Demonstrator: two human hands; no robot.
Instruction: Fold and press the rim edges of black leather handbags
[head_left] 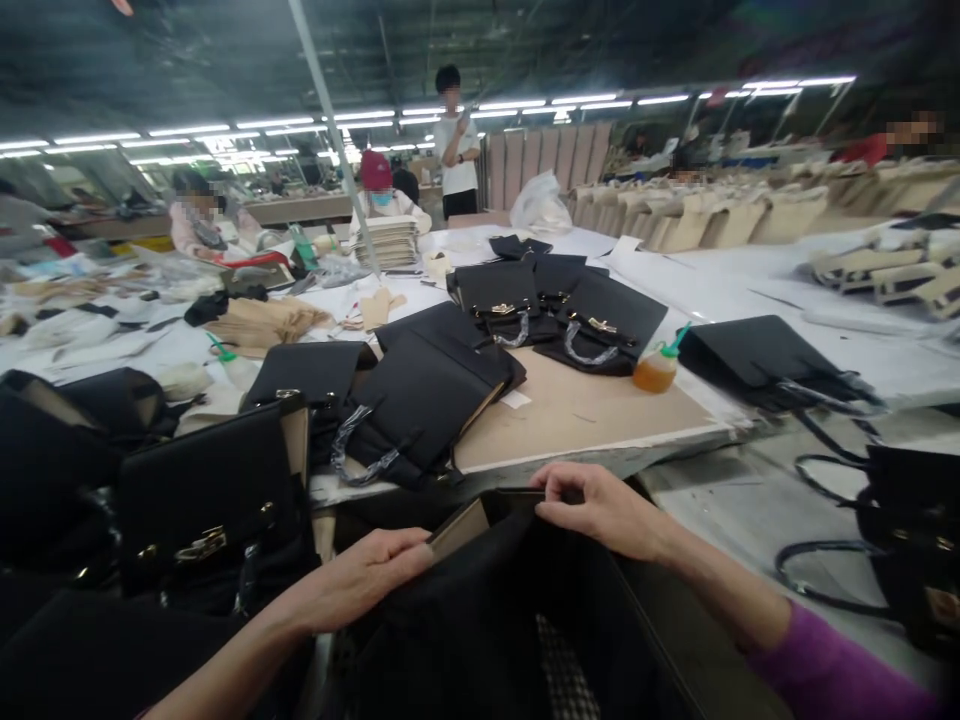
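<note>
A black handbag (465, 620) is right in front of me at the table's near edge, its mouth turned up and dark inside. My left hand (375, 570) grips its left rim, beside a strip of beige lining. On the far rim my right hand (600, 508) pinches the edge between thumb and fingers. Just beyond lies another black handbag (427, 400) with plastic-wrapped handles. To the left, a black handbag with a gold clasp (206, 500) stands close to my left forearm.
Several more black bags (600, 310) lie on the worktable (592, 415). A squeeze bottle of amber liquid (656, 368) stands near them. Black bags (915, 530) are at the right. Beige pieces (705, 215) line the back right. People (457, 150) are across the table; a pole (334, 130) rises at centre left.
</note>
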